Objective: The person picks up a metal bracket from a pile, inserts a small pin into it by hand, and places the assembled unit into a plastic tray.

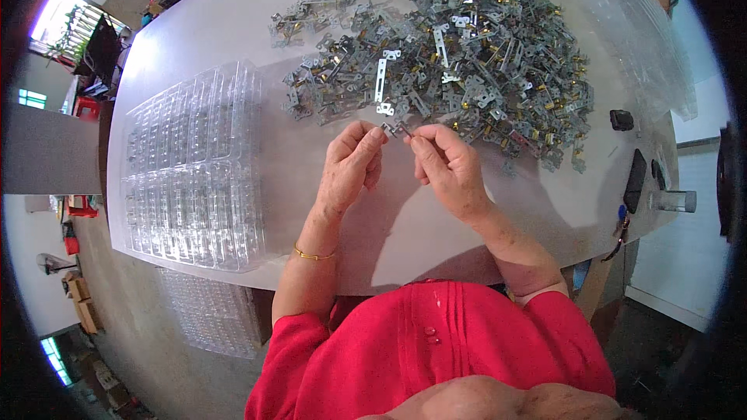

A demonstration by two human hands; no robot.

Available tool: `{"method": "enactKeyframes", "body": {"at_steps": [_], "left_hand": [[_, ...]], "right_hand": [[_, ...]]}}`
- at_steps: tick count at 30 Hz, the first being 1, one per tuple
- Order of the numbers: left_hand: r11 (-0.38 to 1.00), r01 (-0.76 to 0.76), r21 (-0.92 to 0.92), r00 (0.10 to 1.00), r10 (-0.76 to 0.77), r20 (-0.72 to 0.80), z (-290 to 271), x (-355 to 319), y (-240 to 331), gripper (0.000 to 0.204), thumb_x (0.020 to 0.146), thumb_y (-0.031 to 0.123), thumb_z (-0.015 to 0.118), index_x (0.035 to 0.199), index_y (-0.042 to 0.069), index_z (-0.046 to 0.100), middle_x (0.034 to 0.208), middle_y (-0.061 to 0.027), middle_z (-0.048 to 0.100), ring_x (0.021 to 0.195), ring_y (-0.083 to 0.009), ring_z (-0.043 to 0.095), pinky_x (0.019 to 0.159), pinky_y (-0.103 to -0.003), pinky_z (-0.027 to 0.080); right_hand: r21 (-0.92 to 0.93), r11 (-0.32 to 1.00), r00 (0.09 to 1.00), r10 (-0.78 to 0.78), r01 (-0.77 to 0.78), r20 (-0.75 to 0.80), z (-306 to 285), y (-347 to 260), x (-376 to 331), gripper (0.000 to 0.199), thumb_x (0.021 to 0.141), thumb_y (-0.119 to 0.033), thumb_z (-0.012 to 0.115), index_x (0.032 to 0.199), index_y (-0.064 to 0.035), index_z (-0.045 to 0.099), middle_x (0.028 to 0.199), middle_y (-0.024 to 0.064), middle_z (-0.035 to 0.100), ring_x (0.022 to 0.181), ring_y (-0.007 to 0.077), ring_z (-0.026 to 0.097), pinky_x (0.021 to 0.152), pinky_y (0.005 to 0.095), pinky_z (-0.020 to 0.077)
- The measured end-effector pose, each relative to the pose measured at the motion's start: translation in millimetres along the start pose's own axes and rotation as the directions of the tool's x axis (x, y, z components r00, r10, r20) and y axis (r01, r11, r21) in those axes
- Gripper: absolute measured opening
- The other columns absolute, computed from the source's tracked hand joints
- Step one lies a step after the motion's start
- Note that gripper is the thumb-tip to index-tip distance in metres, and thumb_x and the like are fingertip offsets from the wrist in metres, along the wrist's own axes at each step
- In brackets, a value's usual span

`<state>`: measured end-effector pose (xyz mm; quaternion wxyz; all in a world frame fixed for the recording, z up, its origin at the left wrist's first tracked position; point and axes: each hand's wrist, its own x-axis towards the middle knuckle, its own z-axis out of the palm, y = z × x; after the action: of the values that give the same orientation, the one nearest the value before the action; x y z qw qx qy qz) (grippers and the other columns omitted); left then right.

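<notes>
My left hand point(352, 159) and my right hand point(450, 169) meet at the near edge of a big heap of small metal brackets point(498, 47). Thumb and forefinger of each hand are pinched on a small grey metal bracket point(394, 131); its exact shape is too small to make out. Just beyond my fingertips, a long slotted bright bracket point(380, 82) lies against the heap. Among the grey pieces, many brass-coloured parts show. To the left of my hands sits a stack of clear plastic blister trays point(194, 171), with metal pieces visible through the plastic.
More clear trays point(210, 311) stand below the table's left front edge. Clear plastic sheets point(646, 39) lie at the far right. Along the right edge of the white table point(311, 257) are a small black object point(621, 120), a dark phone-like slab point(636, 180) and a clear cup point(675, 201) on its side.
</notes>
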<state>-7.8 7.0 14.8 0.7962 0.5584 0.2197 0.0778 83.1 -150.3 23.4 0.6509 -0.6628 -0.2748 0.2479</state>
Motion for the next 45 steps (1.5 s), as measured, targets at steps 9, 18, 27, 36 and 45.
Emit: {"method": "enactKeyframes", "body": {"at_steps": [9,18,27,36,45], "left_hand": [[0.932,-0.152,0.328,0.974,0.198,-0.112,-4.8,2.1,-7.4,0.024,0.100,0.027,0.058,0.095,0.004,0.057,0.065,0.0062,0.047,0.054,-0.0022,0.040,0.046,-0.020,0.032],[0.805,-0.244,0.541,0.955,0.295,-0.009,2.1,3.2,-7.3,0.022,0.098,0.022,0.061,0.090,0.002,0.057,0.067,0.0061,0.045,0.061,-0.0042,0.037,0.053,-0.022,0.033],[0.674,-0.261,0.692,0.945,0.323,0.042,8.3,-1.3,-8.4,0.017,0.095,0.017,0.063,0.094,0.001,0.058,0.068,-0.0048,0.054,0.064,-0.0114,0.047,0.058,-0.029,0.043],[0.820,-0.334,0.465,0.940,0.322,0.108,5.2,3.8,-18.5,0.016,0.098,0.017,0.057,0.093,0.002,0.058,0.065,-0.0007,0.053,0.055,-0.0113,0.049,0.050,-0.027,0.039],[0.963,0.056,-0.265,0.997,-0.042,0.057,-1.4,2.6,-2.0,0.022,0.102,0.025,0.052,0.091,0.006,0.055,0.059,0.0071,0.031,0.046,-0.0042,0.026,0.041,-0.022,0.020]], "right_hand": [[-0.236,0.966,0.991,-0.125,0.109,-0.053,4.6,3.9,0.2,0.011,0.097,-0.014,0.059,0.099,-0.0027,0.060,0.066,0.0066,0.059,0.057,0.0134,0.059,0.051,0.0303,0.0448],[-0.232,0.970,0.991,-0.092,0.066,-0.102,0.7,10.2,1.4,0.015,0.097,-0.014,0.059,0.109,-0.0054,0.055,0.068,0.0104,0.062,0.057,0.0183,0.061,0.054,0.0330,0.0463],[-0.413,0.896,0.977,-0.205,0.164,-0.057,-6.9,16.9,3.3,0.009,0.094,-0.012,0.061,0.100,-0.0039,0.060,0.075,0.0094,0.061,0.065,0.0255,0.061,0.058,0.0340,0.0472],[-0.290,0.925,0.929,-0.308,0.243,-0.204,-8.0,3.6,7.3,0.007,0.095,-0.010,0.062,0.098,-0.0042,0.061,0.073,0.0037,0.055,0.064,0.0112,0.052,0.056,0.0264,0.0421],[-0.263,0.960,0.989,-0.121,0.093,-0.090,-4.8,13.7,-0.4,0.011,0.096,-0.014,0.062,0.100,-0.0045,0.061,0.068,0.0057,0.058,0.060,0.0074,0.051,0.054,0.0270,0.0429]]}}
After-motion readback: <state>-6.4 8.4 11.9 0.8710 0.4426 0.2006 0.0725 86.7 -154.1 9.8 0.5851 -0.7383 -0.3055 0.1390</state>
